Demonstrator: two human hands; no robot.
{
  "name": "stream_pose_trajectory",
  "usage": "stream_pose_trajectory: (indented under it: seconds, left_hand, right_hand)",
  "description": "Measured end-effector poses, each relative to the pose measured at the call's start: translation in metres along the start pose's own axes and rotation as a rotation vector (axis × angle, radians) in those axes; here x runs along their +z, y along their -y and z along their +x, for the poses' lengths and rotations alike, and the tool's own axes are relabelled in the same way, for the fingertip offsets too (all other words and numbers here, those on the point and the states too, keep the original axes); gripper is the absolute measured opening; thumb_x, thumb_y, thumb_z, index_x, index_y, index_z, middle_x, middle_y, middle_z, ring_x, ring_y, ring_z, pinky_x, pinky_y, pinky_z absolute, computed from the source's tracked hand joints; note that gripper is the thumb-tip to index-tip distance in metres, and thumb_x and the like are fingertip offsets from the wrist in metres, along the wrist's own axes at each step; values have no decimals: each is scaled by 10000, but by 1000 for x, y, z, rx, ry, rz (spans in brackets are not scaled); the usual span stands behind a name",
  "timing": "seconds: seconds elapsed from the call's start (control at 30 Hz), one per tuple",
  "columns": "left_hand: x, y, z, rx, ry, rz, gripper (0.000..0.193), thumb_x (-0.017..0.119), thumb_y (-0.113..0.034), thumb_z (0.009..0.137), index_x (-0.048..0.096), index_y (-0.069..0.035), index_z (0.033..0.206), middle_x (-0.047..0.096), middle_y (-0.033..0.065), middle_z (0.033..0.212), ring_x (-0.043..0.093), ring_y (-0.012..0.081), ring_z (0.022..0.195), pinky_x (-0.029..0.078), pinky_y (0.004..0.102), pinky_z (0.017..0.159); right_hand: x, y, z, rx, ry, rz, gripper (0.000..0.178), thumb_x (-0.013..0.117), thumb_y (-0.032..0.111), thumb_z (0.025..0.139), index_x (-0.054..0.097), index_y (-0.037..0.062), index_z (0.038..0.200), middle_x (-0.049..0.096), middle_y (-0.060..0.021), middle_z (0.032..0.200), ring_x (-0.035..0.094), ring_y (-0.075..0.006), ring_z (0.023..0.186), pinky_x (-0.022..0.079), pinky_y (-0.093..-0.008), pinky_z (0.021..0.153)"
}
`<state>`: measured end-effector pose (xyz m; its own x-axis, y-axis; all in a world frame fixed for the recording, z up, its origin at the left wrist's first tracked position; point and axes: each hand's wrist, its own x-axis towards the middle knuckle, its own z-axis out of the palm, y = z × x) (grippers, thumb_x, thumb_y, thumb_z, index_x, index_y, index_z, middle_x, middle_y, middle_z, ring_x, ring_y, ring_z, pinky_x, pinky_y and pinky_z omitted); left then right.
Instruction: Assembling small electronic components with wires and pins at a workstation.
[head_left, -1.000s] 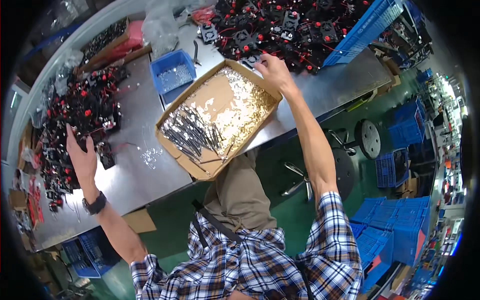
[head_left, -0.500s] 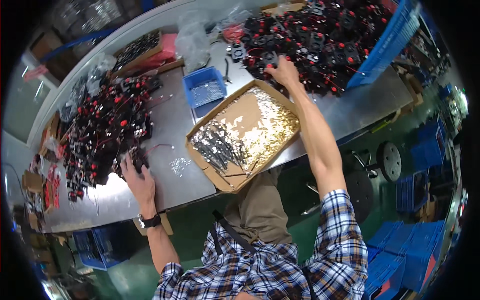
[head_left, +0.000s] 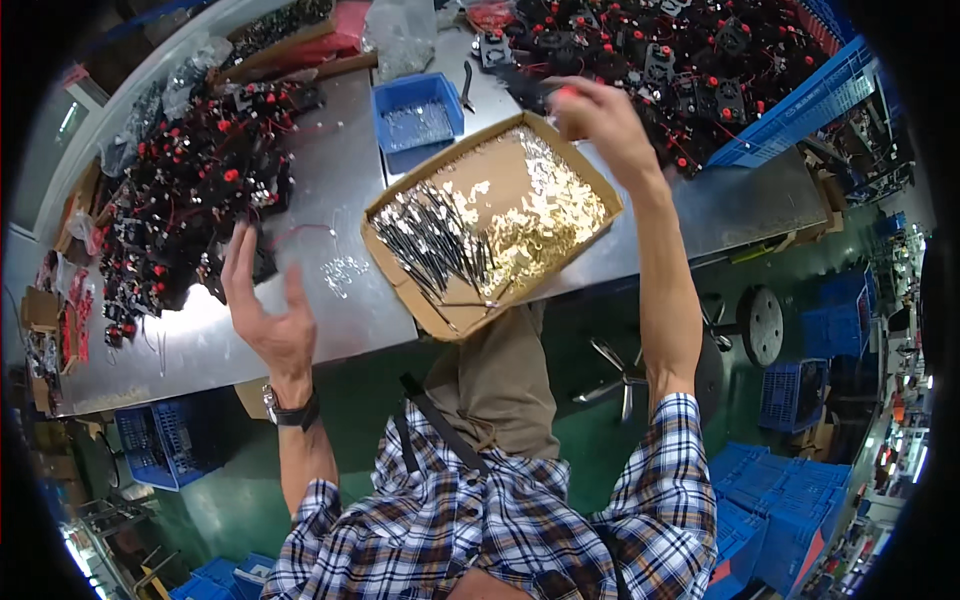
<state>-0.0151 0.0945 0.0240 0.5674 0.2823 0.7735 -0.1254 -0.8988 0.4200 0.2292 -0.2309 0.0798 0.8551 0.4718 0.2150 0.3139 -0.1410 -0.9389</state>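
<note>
My left hand [head_left: 272,325] is open, thumb apart from the fingers, in front of the left heap of black parts with red pieces and wires [head_left: 190,215]. Its fingertips are close to the heap's near edge. My right hand [head_left: 612,125] is closed with its fingers bent, beside the far right heap of similar black parts [head_left: 655,65]. A black part with a red piece [head_left: 530,90], smeared by motion, sticks out from its fingertips. Between my hands lies a shallow cardboard tray [head_left: 400,290] holding black rods and many small shiny metal pieces.
A blue bin [head_left: 420,140] of small metal parts stands behind the tray, with black-handled pliers [head_left: 467,85] beside it. Small silver pieces [head_left: 345,275] lie loose on the metal table [head_left: 365,325]. A blue crate wall [head_left: 795,110] borders the right heap. A wheeled stool base [head_left: 625,375] stands below.
My right hand has drawn back from the right heap, with the black part in its fingers. My left hand has come off the left heap and spread open. The view has shifted.
</note>
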Motion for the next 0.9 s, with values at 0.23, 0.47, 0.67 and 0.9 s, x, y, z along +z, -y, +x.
stream_pose_trajectory:
  seconds: [0.23,0.47,0.67,0.9]
  left_hand:
    - [-19,-98,15,250,697,-178,859,827,-69,690,486,-32,1478,643,207,1239,644,367,1111,530,439,948]
    - [-46,-50,-40,-466,734,-509,583,747,-8,869,546,-4,1416,729,138,953,727,213,797,576,302,720]
    - [-57,-61,-54,-975,727,-974,481,642,-136,987,516,73,1401,685,150,930,718,230,774,592,307,681]
    - [-22,-58,-68,-1172,694,-1191,518,613,-220,1020,453,1,1461,689,151,876,728,250,735,610,326,657]
  right_hand:
    - [105,75,-96,17,776,-179,519,730,302,916,606,-69,1258,687,-145,827,610,-163,669,496,-334,594]
    - [104,13,-98,-92,478,-676,206,660,170,921,682,17,1058,661,-245,740,687,-405,756,530,-490,676]
    - [139,-7,-96,-305,751,-933,148,601,124,873,641,-12,830,662,-216,686,690,-403,690,537,-487,627]
    - [135,14,-95,-187,688,-979,160,578,112,909,556,-4,1017,659,-247,693,698,-405,685,525,-490,582]
